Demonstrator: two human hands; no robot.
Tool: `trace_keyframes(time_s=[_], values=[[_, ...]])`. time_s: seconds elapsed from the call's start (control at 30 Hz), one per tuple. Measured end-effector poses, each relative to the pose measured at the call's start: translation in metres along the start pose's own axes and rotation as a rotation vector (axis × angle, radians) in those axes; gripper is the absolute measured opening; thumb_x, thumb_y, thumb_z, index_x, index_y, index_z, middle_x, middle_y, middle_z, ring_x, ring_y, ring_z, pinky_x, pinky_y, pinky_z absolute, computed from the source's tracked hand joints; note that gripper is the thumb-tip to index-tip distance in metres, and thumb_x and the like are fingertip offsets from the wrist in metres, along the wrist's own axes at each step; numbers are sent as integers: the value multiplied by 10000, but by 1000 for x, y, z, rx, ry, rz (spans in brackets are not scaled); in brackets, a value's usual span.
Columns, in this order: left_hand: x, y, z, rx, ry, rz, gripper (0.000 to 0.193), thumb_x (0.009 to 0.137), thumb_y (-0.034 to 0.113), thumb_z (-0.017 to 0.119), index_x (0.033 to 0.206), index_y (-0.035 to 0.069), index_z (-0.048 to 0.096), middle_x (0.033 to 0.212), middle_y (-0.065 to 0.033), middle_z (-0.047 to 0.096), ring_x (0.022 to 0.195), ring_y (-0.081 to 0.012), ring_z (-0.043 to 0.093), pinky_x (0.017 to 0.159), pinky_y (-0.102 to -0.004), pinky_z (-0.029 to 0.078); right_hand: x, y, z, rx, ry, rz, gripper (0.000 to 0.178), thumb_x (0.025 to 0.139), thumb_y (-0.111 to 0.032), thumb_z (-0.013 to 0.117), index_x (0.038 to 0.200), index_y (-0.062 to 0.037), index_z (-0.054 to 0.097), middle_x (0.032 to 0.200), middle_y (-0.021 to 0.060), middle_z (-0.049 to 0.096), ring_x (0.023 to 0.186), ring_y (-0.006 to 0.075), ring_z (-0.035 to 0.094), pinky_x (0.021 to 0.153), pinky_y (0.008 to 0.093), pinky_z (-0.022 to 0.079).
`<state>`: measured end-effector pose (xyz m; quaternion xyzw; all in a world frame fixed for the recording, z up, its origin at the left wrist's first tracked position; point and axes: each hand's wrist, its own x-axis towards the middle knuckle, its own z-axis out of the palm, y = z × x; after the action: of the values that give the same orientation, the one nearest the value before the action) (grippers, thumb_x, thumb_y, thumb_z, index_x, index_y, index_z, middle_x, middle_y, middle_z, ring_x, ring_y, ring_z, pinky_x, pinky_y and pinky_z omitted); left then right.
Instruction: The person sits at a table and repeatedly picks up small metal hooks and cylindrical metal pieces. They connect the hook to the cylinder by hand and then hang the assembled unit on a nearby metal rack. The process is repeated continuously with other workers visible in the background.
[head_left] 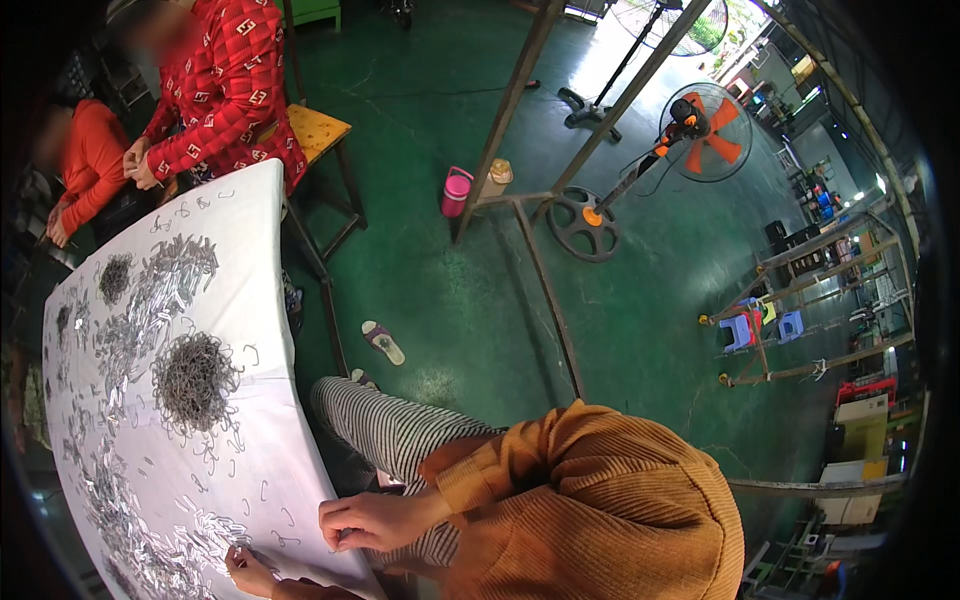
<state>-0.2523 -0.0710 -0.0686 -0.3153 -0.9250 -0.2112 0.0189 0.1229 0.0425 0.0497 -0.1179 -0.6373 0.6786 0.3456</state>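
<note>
Head view: the right hand (375, 520), at the end of a brown corduroy sleeve (475, 476), lies over the edge of the white-covered table (270, 410), fingers curled; whether they grip anything I cannot tell. Lower down, the left hand (250, 573) is at the rim of a loose heap of thin silver metal strips (205, 530), fingertips close together, though I cannot tell if a piece is pinched there. The strips lie straight on the cloth, their long axes at mixed angles. Near the right hand are scattered wire hooks (263, 490); the topmost runs roughly up and down the picture. Farther along, grey hooks form a tangled mound (195, 385), pointing every way. Well beyond, on the green floor (430, 280), stand a lidded pink jug (456, 194) and a yellowish tub (500, 173), contents unclear
</note>
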Motion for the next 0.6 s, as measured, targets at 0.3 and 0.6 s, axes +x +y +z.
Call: trace_keyframes(time_s=[0.3,0.6], values=[[-3,2,-3,-19,-68,-31,368,748,36,644,1111,95,655,818,-95,658,728,-241,626,669,-387,496,1,-2,-10,-26,35,10,85,844,2,620,874,14,541,885,108,529,773,232,570,700,337,462],[-24,32,-34,-230,-143,-168,308,856,57,645,1161,22,616,934,-107,635,822,-225,619,739,-352,544,3,7,-12,-34,49,-21,86,845,3,625,873,11,544,877,105,533,764,228,576,687,333,461]])
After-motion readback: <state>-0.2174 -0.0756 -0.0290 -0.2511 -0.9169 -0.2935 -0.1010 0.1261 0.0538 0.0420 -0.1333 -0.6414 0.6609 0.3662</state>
